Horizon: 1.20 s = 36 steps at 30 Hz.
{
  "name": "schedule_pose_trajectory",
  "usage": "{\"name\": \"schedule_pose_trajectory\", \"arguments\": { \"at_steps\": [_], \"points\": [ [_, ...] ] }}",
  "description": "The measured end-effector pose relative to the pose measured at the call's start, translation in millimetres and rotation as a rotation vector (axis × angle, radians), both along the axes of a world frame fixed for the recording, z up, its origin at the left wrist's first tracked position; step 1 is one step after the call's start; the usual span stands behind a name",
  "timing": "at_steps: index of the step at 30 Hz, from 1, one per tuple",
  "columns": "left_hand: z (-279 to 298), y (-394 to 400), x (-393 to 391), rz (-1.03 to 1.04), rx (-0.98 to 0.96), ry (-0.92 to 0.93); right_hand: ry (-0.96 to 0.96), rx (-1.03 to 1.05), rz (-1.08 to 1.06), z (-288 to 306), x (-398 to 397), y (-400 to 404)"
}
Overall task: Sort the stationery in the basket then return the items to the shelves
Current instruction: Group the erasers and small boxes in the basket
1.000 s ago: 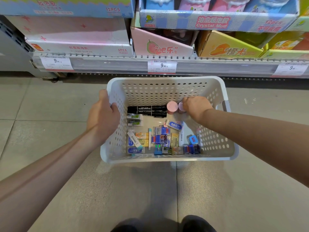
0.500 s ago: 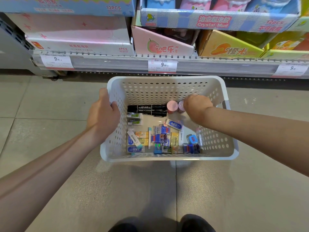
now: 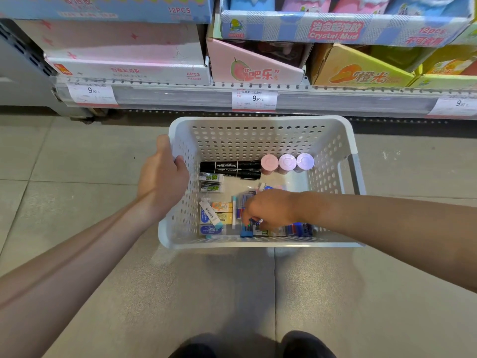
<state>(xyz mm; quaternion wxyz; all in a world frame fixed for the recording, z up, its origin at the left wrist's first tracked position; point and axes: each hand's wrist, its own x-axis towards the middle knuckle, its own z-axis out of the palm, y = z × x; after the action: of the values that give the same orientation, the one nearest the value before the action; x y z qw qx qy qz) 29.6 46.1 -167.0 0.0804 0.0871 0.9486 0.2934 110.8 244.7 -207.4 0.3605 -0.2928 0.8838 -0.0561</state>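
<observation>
Grey floor tiles (image 3: 77, 177) run up to a low shop shelf (image 3: 258, 99) stacked with pastel cardboard display boxes (image 3: 129, 47). On the floor sits a white perforated plastic basket (image 3: 258, 135). Left hand (image 3: 161, 177) grips its left rim, fingers curled over the edge. Right hand (image 3: 268, 210) reaches inside near the front wall, fingertips pinching a small blue packet (image 3: 246, 231) among boxed erasers (image 3: 215, 210). Behind lie 2 black permanent markers (image 3: 229, 169) beside 3 round pastel-capped tubes (image 3: 287, 162).
</observation>
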Motion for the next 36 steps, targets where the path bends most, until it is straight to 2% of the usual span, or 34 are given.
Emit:
{"name": "schedule_pose_trajectory", "arguments": {
  "at_steps": [7, 15, 19, 24, 30, 33, 36],
  "points": [
    [-3.5, -1.5, -1.3, -0.016, 0.024, 0.008, 0.145, 0.107, 0.209, -14.5, 4.3, -10.0],
    [-3.6, -1.4, -1.8, -0.01, 0.04, -0.012, 0.137, 0.107, 0.217, -18.9, 5.5, -14.9],
    [-3.7, -1.9, -1.9, -0.016, 0.045, -0.009, 0.048, 0.114, 0.184, -14.9, 2.6, -11.3],
    [-4.0, -2.4, -1.6, -0.016, 0.043, -0.011, -0.096, -0.067, -0.124, -1.4, -7.2, -2.0],
    [-1.2, -1.3, -0.6, -0.008, 0.039, -0.024, -0.278, -0.502, -0.665, 0.8, -20.8, -1.5],
    [-0.6, -0.7, 0.1, 0.0, 0.03, -0.028, -0.435, -0.576, -0.936, -0.4, -24.9, -8.4],
    [-0.5, -0.1, 0.3, 0.003, 0.038, -0.03, -0.493, -0.583, -1.059, -1.2, -29.4, -13.3]
  ]
}}
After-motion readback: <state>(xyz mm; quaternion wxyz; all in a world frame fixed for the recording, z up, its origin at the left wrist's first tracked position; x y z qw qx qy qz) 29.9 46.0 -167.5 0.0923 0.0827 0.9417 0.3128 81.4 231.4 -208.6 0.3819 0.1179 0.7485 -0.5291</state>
